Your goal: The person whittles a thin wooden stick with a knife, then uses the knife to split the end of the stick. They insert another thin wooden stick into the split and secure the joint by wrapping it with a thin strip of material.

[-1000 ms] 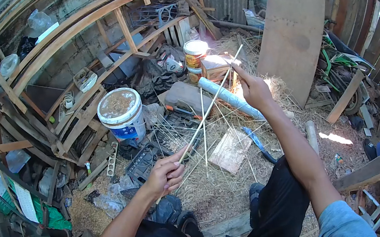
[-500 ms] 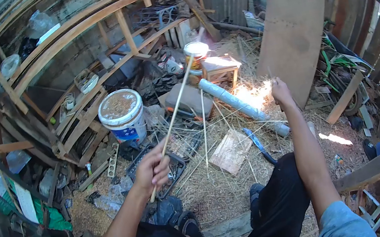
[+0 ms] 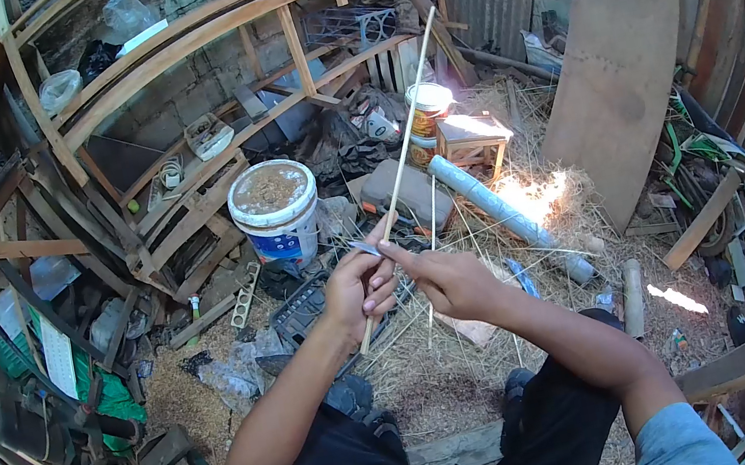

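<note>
- Crumpled green sheeting (image 3: 116, 402) lies at our far left, beside a white perforated strip (image 3: 55, 353).
- Wooden framing (image 3: 188, 36) runs along the wall, and we see clear plastic bags (image 3: 60, 90) on its left part.
- Next we have a white bucket (image 3: 280, 244) with a blue label, standing upright, brown material on its top.
- A dark molded tray (image 3: 300, 317) sits on the floor in front of the bucket, partly behind our left forearm.
- Our left hand (image 3: 356, 297) is closed around a long, pale stick (image 3: 410, 131), which slants up and to the right, its lower end poking out below the fist.
- A short, pointed blade (image 3: 365, 249) shows where our two hands meet; we cannot tell which one grips it.
- Our right hand (image 3: 449, 281) is curled, its fingertips at the stick just beside the left; its palm side is hidden from us.
- Beyond the hands we see a gray case (image 3: 401, 194), a small wooden stool (image 3: 472, 127) and a long, pale pipe (image 3: 500, 208) lying on straw.
- A wide brown board (image 3: 618, 40) leans at our right.
- Farther right, a short plank (image 3: 704, 219) lies tilted.
</note>
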A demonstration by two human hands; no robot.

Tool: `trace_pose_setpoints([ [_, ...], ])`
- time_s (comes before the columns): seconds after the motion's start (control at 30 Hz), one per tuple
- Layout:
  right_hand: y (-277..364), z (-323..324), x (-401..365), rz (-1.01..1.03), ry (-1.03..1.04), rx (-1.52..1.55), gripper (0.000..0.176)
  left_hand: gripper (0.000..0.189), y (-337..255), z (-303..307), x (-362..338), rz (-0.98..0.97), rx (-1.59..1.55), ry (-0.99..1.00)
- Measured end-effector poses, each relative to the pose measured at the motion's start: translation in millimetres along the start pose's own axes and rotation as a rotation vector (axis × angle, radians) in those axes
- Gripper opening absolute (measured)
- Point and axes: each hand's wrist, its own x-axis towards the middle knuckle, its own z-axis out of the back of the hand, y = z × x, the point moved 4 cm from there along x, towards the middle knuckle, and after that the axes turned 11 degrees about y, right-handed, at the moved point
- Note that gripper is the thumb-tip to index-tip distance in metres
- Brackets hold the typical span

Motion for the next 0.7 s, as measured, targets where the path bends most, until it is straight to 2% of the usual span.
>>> trace_pose_setpoints([
  [0.2, -8.2, 1.4, -0.9, -0.014, 0.017, -0.188, 0.07, 0.05, 0.8, 0.4, 0.5, -0.006, 0.075, -0.022],
  [0.27, -10.0, 3.1, 0.3, -0.062, 0.012, -0.219, 0.07, 0.048, 3.4, 2.5, 0.6, 0.003, 0.077, -0.082],
  [0.37, -15.7, 2.2, 0.0, -0.091, -0.016, -0.229, 0.071, 0.045, 2.1, 0.3, 0.4, 0.006, 0.087, -0.065],
  [0.63, -43.3, 26.7, 3.1, -0.173, -0.16, -0.219, 0.068, 0.057, 10.2, -6.7, -5.4, 0.074, 0.146, 0.032],
  [0.7, -55.7, 35.7, 2.2, -0.23, -0.167, -0.188, 0.062, 0.057, 14.5, -6.0, -7.6, 0.104, 0.171, 0.038],
])
